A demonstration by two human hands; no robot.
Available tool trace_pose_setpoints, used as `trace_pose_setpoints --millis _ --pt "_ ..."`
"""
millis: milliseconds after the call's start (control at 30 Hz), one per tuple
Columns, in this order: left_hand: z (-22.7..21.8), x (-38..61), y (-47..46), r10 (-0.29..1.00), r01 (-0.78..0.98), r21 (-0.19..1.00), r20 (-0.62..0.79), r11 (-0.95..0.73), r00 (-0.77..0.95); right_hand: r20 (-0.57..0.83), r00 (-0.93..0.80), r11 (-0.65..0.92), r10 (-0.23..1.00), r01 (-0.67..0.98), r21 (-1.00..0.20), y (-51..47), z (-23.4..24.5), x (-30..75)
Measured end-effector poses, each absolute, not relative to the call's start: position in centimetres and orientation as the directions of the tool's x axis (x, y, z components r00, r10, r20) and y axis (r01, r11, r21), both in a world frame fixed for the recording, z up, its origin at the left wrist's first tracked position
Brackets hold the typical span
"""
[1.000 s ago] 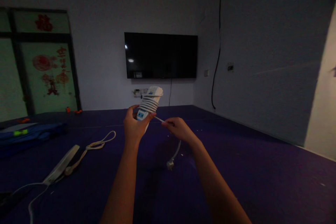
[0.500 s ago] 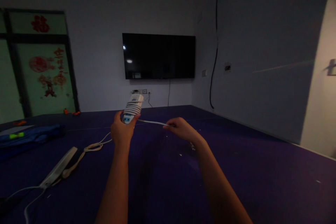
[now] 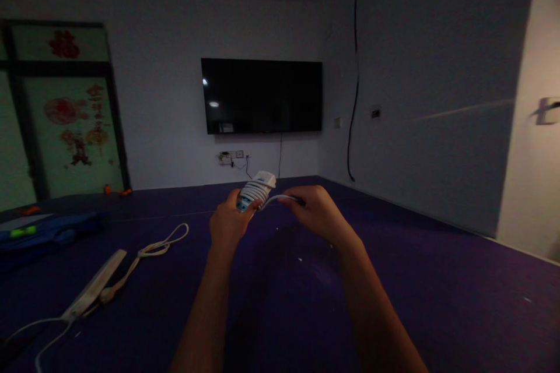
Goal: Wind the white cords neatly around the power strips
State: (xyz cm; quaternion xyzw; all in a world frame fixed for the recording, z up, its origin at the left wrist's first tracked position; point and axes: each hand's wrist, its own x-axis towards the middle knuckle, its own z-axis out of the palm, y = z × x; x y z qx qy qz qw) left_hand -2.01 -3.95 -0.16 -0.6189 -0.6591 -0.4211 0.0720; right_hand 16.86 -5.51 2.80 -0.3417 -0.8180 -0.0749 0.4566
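A white power strip (image 3: 264,177) with blue sockets is tilted up to the right, its white cord (image 3: 254,189) wound round its middle in several turns. My left hand (image 3: 230,220) is closed on the strip's lower end, the thumb across its near side. From the windings the loose part of the cord runs in a short curve to my right hand (image 3: 312,205). The fingers of that hand are pinched on the cord, and a dark end piece shows at them. Both hands are close together above the purple surface (image 3: 280,303).
At the left lies a second white power strip (image 3: 94,288) beside a bundled pale cable (image 3: 153,249). Behind it are a blue cloth (image 3: 65,233) and a bright green item (image 3: 23,232). A television (image 3: 262,96) hangs on the far wall above some wall sockets (image 3: 238,154).
My left hand has moved right with the power strip, which now leans further over. The gap to my right hand has narrowed, and the cord between them is slacker and curved.
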Motion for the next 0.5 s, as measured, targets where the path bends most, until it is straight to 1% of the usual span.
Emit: trace_pose_setpoints --millis 100,167,267,333,400,500 --pt "-0.2 -0.9 -4.1 0.779 0.883 0.426 0.615 -0.198 -0.121 0.849 -0.301 0.759 0.435 0.630 -0.166 -5.7 3.0 17.4" --pt "-0.2 -0.3 -4.3 0.783 0.856 0.421 0.621 -0.300 -0.030 0.871 -0.270 0.767 0.410 0.620 -0.169 -5.7 3.1 17.8" --pt "0.0 0.2 -4.7 0.760 0.763 0.418 0.633 -0.493 0.144 0.884 -0.232 0.771 0.405 0.607 -0.194 -5.7 3.2 18.5" --pt "0.2 0.4 -5.1 0.734 0.700 0.402 0.627 -0.590 0.259 0.884 -0.226 0.780 0.410 0.589 -0.211 -5.6 3.3 19.0" --pt "0.3 0.7 -5.5 0.710 0.661 0.379 0.615 -0.648 0.344 0.881 -0.229 0.792 0.413 0.569 -0.223 -5.5 3.2 19.6" --pt "0.4 1.1 -6.2 0.688 0.646 0.337 0.589 -0.685 0.423 0.877 -0.214 0.801 0.429 0.540 -0.260 -5.7 3.2 20.3"
